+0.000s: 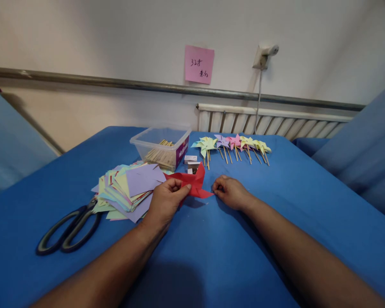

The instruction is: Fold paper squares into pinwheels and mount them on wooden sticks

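The left hand [164, 200] pinches the red paper [192, 183] at the bench [211, 256] centre; the right hand's [230, 191] grip is clenched at its 3 o'clock corner. Finished pinwheels [232, 145] lie at 1 o'clock, a paper stack [128, 188] waits at 9 o'clock.

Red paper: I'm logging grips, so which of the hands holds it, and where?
The left hand pinches the red paper at its left edge; the right hand touches its right corner.

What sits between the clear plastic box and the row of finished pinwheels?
In the head view, two small white boxes sit between the plastic box and the pinwheels, behind the red paper.
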Demonstrator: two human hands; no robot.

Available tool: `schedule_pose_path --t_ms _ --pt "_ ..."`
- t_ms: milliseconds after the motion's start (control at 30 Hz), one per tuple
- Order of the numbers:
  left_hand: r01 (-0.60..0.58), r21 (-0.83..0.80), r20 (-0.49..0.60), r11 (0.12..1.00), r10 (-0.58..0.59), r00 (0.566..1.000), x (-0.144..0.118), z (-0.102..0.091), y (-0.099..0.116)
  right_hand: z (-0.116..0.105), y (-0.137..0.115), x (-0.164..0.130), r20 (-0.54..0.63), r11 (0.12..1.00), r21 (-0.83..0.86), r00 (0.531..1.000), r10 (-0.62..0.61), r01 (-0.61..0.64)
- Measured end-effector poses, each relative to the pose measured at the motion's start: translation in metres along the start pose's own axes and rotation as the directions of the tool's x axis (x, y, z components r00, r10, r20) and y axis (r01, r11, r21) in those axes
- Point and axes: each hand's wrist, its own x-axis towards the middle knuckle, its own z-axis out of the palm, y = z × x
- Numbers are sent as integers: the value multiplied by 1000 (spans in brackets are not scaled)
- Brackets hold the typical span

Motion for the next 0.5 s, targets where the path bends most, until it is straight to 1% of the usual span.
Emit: schedule_pose_path --t_ms 100,167,300,500 --pt "-4 1 -2 1000 4 1000 0 0 0 3 -3 1 -60 996 -44 995 75 -77" --pt "-9 7 1 1000 9 1000 0 0 0 6 -6 1 -79 992 -57 991 106 -110" --pt "-21 13 7 1000 21 1000 0 0 0 9 -11 1 -36 993 -65 995 94 -97" --pt "-11 14 11 1000 11 1000 -2 0 1 3 -12 -2 -12 993 -78 996 90 -90"
